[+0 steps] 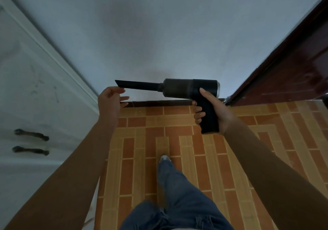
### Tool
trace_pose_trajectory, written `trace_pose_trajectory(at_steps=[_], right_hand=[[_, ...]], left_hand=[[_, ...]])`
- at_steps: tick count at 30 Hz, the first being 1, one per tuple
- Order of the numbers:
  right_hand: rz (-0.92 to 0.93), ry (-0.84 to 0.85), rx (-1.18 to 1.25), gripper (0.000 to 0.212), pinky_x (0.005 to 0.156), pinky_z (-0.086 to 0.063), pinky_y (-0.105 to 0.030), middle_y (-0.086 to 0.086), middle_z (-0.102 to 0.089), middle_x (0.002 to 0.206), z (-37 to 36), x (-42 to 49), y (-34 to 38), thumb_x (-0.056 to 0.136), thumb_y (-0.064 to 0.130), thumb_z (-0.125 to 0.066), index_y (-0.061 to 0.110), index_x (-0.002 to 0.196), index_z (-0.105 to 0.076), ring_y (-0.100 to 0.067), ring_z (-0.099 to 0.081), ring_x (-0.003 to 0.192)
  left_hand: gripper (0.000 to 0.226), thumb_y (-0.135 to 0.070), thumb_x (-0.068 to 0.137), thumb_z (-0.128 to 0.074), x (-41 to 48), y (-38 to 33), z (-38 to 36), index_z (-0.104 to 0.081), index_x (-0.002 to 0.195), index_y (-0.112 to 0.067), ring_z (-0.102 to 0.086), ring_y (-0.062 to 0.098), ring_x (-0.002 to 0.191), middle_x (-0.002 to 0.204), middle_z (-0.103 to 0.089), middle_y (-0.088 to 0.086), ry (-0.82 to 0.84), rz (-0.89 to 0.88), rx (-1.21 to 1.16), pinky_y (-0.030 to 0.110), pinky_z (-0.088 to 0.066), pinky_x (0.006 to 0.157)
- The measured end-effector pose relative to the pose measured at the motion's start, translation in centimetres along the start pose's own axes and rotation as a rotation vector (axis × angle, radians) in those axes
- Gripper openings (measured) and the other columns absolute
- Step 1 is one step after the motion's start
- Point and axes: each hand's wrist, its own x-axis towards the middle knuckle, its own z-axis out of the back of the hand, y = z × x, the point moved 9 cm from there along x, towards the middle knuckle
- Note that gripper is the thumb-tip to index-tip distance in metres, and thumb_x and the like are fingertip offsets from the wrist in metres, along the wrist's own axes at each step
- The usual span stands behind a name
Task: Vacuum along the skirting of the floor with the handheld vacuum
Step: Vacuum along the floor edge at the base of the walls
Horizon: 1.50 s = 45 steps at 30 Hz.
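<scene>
A black handheld vacuum with a long narrow nozzle pointing left is held up in the air, in front of the wall. My right hand grips its pistol handle. My left hand hovers just under the nozzle's tip with relaxed fingers, holding nothing; whether a fingertip touches the nozzle I cannot tell. The dark brown skirting runs along the foot of the pale wall, below the vacuum, where the wall meets the orange brick-pattern floor.
A white cabinet with two dark handles stands on the left. A dark red-brown door is at the right. My leg in blue jeans and a shoe stand on the floor in the middle.
</scene>
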Motion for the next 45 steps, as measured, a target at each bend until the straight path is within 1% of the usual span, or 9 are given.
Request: trace_pose_trajectory(at_steps=[11, 17, 22, 26, 28, 32, 38, 42, 45], right_hand=[[-0.071, -0.022, -0.035, 0.036, 0.043, -0.043, -0.021, 0.003, -0.049, 0.056, -3.6, 8.8, 5.1, 0.077, 0.047, -0.064, 0.012, 0.077, -0.055, -0.008, -0.044, 0.041], [-0.084, -0.030, 0.027, 0.035, 0.045, -0.042, -0.020, 0.003, -0.049, 0.057, -6.4, 13.3, 4.4, 0.078, 0.046, -0.064, 0.012, 0.078, -0.056, -0.008, -0.044, 0.043], [-0.086, -0.041, 0.092, 0.034, 0.044, -0.043, -0.021, 0.002, -0.049, 0.058, -8.0, 17.0, 3.1, 0.078, 0.045, -0.065, 0.012, 0.078, -0.058, -0.008, -0.045, 0.043], [-0.092, -0.088, 0.112, 0.034, 0.044, -0.042, -0.021, 0.002, -0.049, 0.056, -7.9, 19.4, 1.6, 0.078, 0.045, -0.065, 0.012, 0.075, -0.058, -0.008, -0.044, 0.042], [-0.088, -0.091, 0.111, 0.034, 0.044, -0.042, -0.021, 0.002, -0.049, 0.056, -7.6, 20.5, 0.7, 0.079, 0.045, -0.064, 0.012, 0.078, -0.056, -0.008, -0.043, 0.042], [-0.100, -0.095, 0.103, 0.033, 0.043, -0.041, -0.020, 0.002, -0.048, 0.056, -5.2, 23.9, -2.1, 0.080, 0.044, -0.062, 0.012, 0.078, -0.055, -0.008, -0.043, 0.041], [-0.113, -0.085, 0.095, 0.034, 0.042, -0.042, -0.020, 0.003, -0.048, 0.055, 2.3, 33.1, -9.7, 0.081, 0.045, -0.061, 0.012, 0.076, -0.055, -0.008, -0.044, 0.040], [-0.095, -0.086, 0.097, 0.034, 0.042, -0.042, -0.020, 0.003, -0.048, 0.055, 7.6, 40.5, -14.9, 0.079, 0.046, -0.061, 0.012, 0.075, -0.055, -0.007, -0.043, 0.040], [-0.080, -0.099, 0.093, 0.034, 0.043, -0.043, -0.020, 0.003, -0.049, 0.056, 11.4, 45.6, -18.6, 0.079, 0.045, -0.061, 0.012, 0.076, -0.055, -0.007, -0.044, 0.040]], left_hand=[[0.038, 0.009, 0.091, -0.036, 9.8, -0.7, 0.8, -0.062, 0.078, -0.017, -0.067, 0.019, 0.078, 0.107, -0.062, 0.011, -0.052, 0.040, -0.021, 0.034, -0.056, 0.077], [0.036, 0.008, 0.091, -0.039, 15.0, -0.2, 2.9, -0.061, 0.078, -0.018, -0.067, 0.016, 0.075, 0.104, -0.063, 0.010, -0.050, 0.043, 0.006, 0.024, -0.055, 0.068], [0.036, 0.007, 0.093, -0.039, 19.0, 0.9, 3.9, -0.061, 0.079, -0.018, -0.066, 0.017, 0.075, 0.103, -0.062, 0.010, -0.020, 0.059, 0.039, 0.028, -0.055, 0.073], [0.034, 0.003, 0.094, -0.041, 21.4, 3.2, 4.1, -0.061, 0.080, -0.021, -0.066, 0.016, 0.075, 0.104, -0.064, 0.009, 0.000, 0.095, 0.083, 0.025, -0.056, 0.070], [0.034, 0.003, 0.094, -0.041, 22.4, 4.7, 4.1, -0.060, 0.081, -0.021, -0.066, 0.018, 0.075, 0.104, -0.064, 0.010, 0.013, 0.106, 0.096, 0.028, -0.056, 0.071], [0.028, 0.002, 0.094, -0.040, 24.2, 9.7, 3.8, -0.062, 0.093, -0.015, -0.066, 0.027, 0.083, 0.099, -0.064, 0.008, 0.021, 0.113, 0.153, 0.038, -0.055, 0.081], [0.029, 0.001, 0.094, -0.040, 28.5, 22.3, 0.9, -0.064, 0.089, -0.016, -0.063, 0.016, 0.077, 0.093, -0.065, 0.003, 0.103, 0.138, 0.195, 0.030, -0.054, 0.075], [0.028, -0.001, 0.097, -0.040, 32.2, 31.7, -1.7, -0.062, 0.111, -0.010, -0.063, 0.017, 0.082, 0.102, -0.065, 0.007, 0.158, 0.104, 0.222, 0.022, -0.054, 0.070], [0.033, -0.001, 0.097, -0.040, 34.7, 38.3, -3.1, -0.056, 0.124, -0.011, -0.062, 0.018, 0.089, 0.108, -0.062, 0.006, 0.215, 0.037, 0.303, 0.025, -0.054, 0.072]])
